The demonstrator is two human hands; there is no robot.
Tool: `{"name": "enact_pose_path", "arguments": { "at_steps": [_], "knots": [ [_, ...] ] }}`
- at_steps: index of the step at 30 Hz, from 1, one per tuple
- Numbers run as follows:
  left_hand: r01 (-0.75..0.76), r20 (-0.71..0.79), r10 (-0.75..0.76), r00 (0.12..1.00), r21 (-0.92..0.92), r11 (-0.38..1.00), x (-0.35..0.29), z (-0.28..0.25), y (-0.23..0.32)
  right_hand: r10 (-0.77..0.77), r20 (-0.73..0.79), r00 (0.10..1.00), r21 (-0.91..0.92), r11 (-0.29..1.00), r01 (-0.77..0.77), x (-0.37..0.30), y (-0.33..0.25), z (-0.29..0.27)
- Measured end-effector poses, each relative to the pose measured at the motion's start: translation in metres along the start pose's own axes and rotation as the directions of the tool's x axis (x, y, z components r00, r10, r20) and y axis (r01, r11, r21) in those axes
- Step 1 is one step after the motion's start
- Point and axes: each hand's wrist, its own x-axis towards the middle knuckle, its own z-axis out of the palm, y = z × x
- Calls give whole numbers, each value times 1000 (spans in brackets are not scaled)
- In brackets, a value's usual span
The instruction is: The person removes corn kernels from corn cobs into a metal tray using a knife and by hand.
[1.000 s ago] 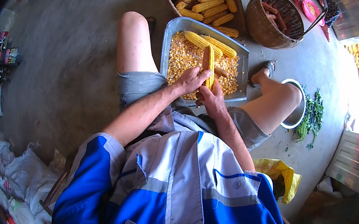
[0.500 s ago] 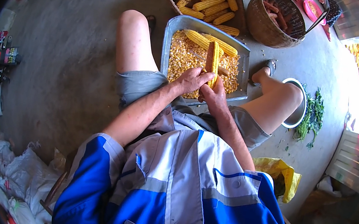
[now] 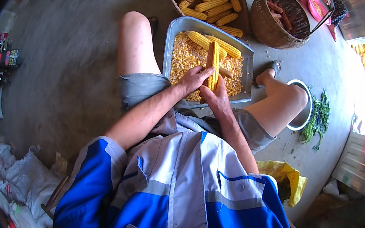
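Head view: fingers (image 3: 205, 73) grip a long, knobbly, partly bare corn cob (image 3: 214, 61).

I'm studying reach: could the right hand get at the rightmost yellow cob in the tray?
Probably yes, once freed: the right hand grips another cob, but the tray cob has its right end uncovered.

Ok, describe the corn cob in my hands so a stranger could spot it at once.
Find the big grey tray of loose kernels between the person's knees. Over its near side, the left hand and right hand hold one cob pointing forward. Unlike the two cobs lying in the tray, which show only yellow, it has a reddish-brown strip down its left side.
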Motion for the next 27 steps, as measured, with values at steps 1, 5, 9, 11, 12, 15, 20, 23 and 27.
{"name": "enact_pose_path", "arguments": {
  "at_steps": [1, 5, 9, 11, 12, 15, 20, 23, 27],
  "knots": [
    [6, -26, -10, 1000, -157, 988, 0, 2, 2, -8, 29, 1000, -18, 1000, 9, -1, -3, -1],
    [-13, -121, -42, 992, -423, 906, 6, -1, 7, -181, 130, 975, -499, 838, 222, -1, 1, -12],
    [-69, -151, 0, 989, -449, 891, 7, -6, 13, -362, 261, 895, -780, 467, 416, -15, -47, -15],
    [-21, -172, -49, 984, -388, 921, 2, -10, 16, -371, 398, 839, -609, 578, 544, -31, -109, -1],
    [28, -139, -99, 985, -438, 899, 4, -12, 8, -409, 437, 801, -477, 649, 592, -48, -144, 10],
    [-49, -213, -3, 977, -239, 970, 15, -7, -2, -605, 600, 523, -26, 638, 769, -87, -219, 36],
    [-42, -222, -28, 975, -302, 952, 9, -7, 3, -610, 754, 244, -151, 201, 968, -121, -289, 63],
    [-57, -233, 3, 972, -224, 973, 13, 2, 8, -599, 735, 318, -191, 266, 945, -125, -295, 65],
    [-38, -247, -10, 969, -189, 981, 14, -5, 1, -520, 732, 440, -219, 433, 875, -131, -296, 60]
  ]
}}
